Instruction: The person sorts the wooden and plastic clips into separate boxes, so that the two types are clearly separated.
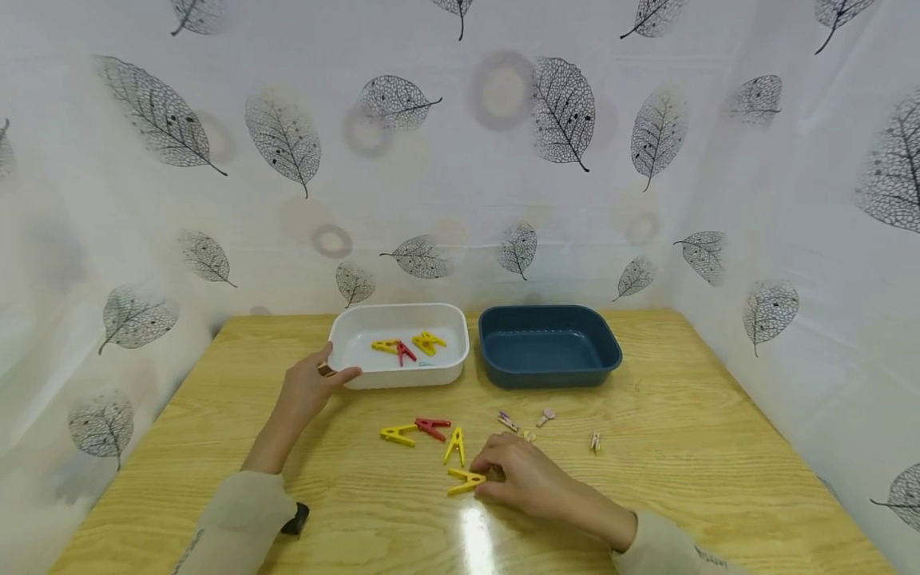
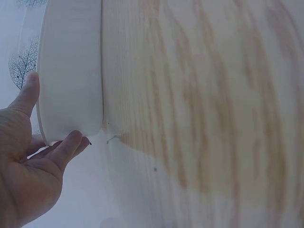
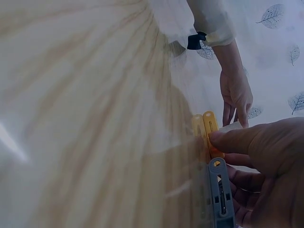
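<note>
My left hand [image 1: 305, 387] grips the left end of a white plastic basin [image 1: 460, 363], thumb at the rim and fingers around the corner. Inside the basin lie yellow clothespins [image 1: 428, 343] and a red clothespin [image 1: 405, 354]. On the table, my right hand [image 1: 525, 475] pinches a yellow clothespin [image 1: 463, 481] between thumb and fingers. Seen from the right wrist, a grey clothespin [image 3: 221, 194] stands close beside those fingers; whether they touch it I cannot tell. Just beyond that hand lie a second yellow clothespin [image 1: 455, 447], a red one [image 1: 433, 429] and another yellow one [image 1: 398, 434].
A dark blue basin [image 1: 549, 379] stands right of the white one. Small clothespins, such as a pale pink one [image 1: 546, 418], a purple-tipped one [image 1: 508, 422] and a wooden one [image 1: 596, 443], lie in front of it. A leaf-patterned curtain [image 1: 460, 200] encloses the wooden table [image 1: 690, 447].
</note>
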Demonstrator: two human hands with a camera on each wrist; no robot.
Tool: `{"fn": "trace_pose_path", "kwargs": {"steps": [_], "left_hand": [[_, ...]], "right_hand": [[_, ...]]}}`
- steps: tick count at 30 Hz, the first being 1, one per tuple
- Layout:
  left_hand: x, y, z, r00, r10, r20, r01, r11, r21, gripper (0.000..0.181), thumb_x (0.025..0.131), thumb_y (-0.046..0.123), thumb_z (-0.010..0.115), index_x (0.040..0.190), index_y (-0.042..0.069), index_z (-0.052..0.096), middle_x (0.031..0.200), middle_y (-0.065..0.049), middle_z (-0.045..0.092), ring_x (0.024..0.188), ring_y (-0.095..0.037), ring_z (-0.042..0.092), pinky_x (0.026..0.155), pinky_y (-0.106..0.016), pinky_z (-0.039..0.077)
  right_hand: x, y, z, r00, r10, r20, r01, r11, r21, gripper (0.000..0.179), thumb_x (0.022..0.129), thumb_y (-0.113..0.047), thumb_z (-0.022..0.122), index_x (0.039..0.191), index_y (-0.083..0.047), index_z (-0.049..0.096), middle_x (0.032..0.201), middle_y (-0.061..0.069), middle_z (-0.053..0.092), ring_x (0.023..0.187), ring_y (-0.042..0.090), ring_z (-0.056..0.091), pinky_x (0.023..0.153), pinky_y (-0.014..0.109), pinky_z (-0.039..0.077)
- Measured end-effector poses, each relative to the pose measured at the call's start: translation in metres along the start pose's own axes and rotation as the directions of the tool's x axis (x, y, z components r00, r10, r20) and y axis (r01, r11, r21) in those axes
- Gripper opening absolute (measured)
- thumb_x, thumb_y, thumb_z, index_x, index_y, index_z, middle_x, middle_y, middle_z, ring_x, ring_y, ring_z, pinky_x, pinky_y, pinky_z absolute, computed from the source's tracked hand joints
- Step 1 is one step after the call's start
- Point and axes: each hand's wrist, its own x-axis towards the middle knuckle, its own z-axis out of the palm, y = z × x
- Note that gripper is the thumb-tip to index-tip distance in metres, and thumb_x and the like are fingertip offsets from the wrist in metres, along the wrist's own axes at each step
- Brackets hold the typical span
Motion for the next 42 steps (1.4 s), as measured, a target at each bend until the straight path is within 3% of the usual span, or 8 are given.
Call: {"fn": "trace_pose_path", "kwargs": {"steps": [14, 26, 35, 42], "left_hand": [[0.000, -0.001, 0.000, 1.000, 0.022, -0.015, -0.022, 1.000, 0.013, 0.093, 0.095, 0.041, 0.076, 0.156, -0.009, 0.027, 0.158, -0.032, 0.031, 0.136, -0.041, 0.051, 0.107, -0.052, 0.046], [0.000, -0.001, 0.000, 1.000, 0.014, 0.005, -0.014, 1.000, 0.001, 0.092, 0.096, 0.039, 0.075, 0.158, -0.007, 0.025, 0.160, -0.032, 0.029, 0.137, -0.042, 0.050, 0.104, -0.050, 0.049], [0.001, -0.002, 0.000, 1.000, 0.005, 0.006, -0.005, 1.000, 0.002, 0.093, 0.096, 0.041, 0.075, 0.158, -0.007, 0.025, 0.160, -0.031, 0.029, 0.138, -0.041, 0.048, 0.105, -0.051, 0.049], [0.001, 0.000, -0.001, 1.000, 0.002, 0.009, -0.002, 1.000, -0.003, 0.092, 0.096, 0.041, 0.074, 0.158, -0.007, 0.025, 0.160, -0.031, 0.029, 0.140, -0.042, 0.046, 0.107, -0.052, 0.047]], "right_hand": [[0.000, 0.000, 0.001, 0.999, -0.032, -0.017, 0.032, 0.999, -0.004, 0.012, 0.091, -0.015, 0.081, 0.103, -0.014, 0.079, 0.090, -0.014, 0.061, 0.080, 0.001, 0.050, 0.069, 0.018, 0.046], [0.001, 0.001, -0.014, 0.999, 0.045, -0.027, -0.042, 0.994, 0.096, 0.012, 0.093, -0.010, 0.078, 0.106, -0.011, 0.078, 0.092, -0.013, 0.066, 0.083, 0.000, 0.056, 0.072, 0.022, 0.053], [0.010, 0.001, -0.040, 0.993, 0.042, -0.114, -0.033, 0.996, 0.080, 0.008, 0.095, -0.013, 0.076, 0.103, -0.012, 0.078, 0.092, -0.011, 0.069, 0.082, 0.004, 0.058, 0.071, 0.024, 0.054], [0.018, 0.005, -0.053, 0.981, -0.027, -0.193, 0.031, 0.999, 0.018, 0.010, 0.094, -0.010, 0.077, 0.105, -0.008, 0.077, 0.090, -0.007, 0.067, 0.081, 0.007, 0.058, 0.068, 0.026, 0.055]]}}
